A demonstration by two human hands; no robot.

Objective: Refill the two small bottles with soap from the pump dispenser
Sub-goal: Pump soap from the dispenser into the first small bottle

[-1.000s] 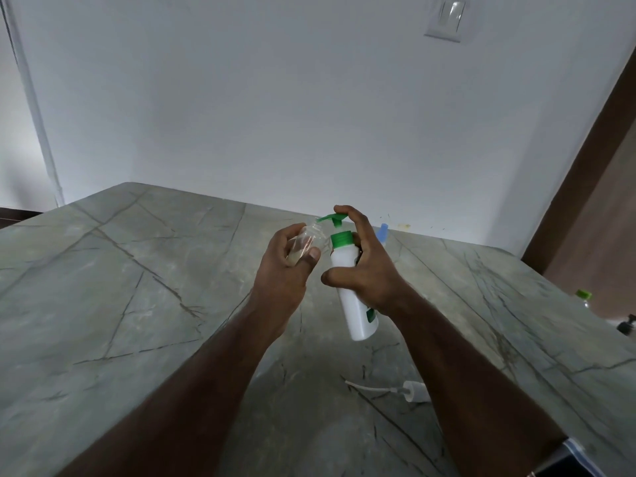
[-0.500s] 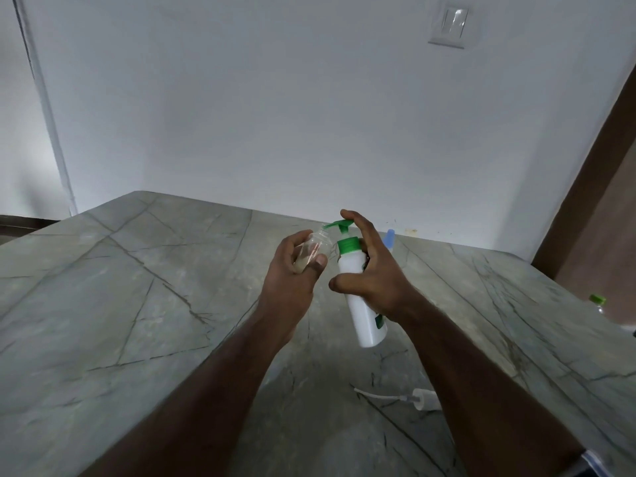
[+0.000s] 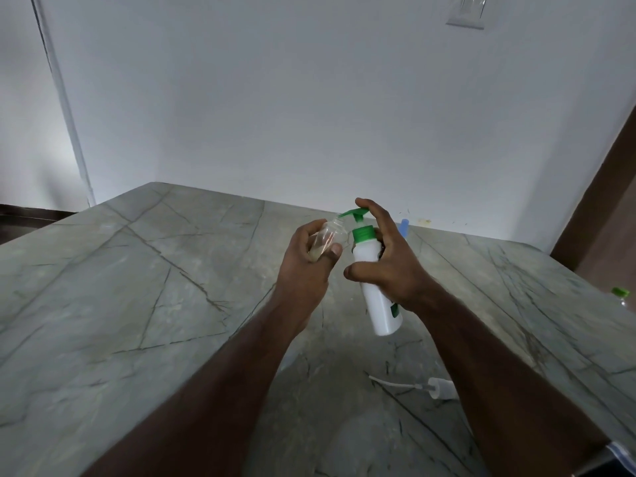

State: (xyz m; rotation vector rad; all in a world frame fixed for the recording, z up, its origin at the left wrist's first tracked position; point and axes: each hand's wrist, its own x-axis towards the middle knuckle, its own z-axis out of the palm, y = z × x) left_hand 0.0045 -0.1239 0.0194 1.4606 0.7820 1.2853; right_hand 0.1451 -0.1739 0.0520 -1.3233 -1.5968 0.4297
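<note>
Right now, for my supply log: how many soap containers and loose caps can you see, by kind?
Pump dispenser: 1
Clear small bottle: 1
Green-capped bottle: 1
Blue-capped item, mostly hidden: 1
Loose white spray cap: 1
Total: 5

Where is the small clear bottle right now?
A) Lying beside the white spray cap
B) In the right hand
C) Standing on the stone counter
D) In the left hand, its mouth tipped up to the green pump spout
D: the left hand holds the small clear bottle with its open mouth at the spout of the pump dispenser, which the right hand holds off the counter.
</note>
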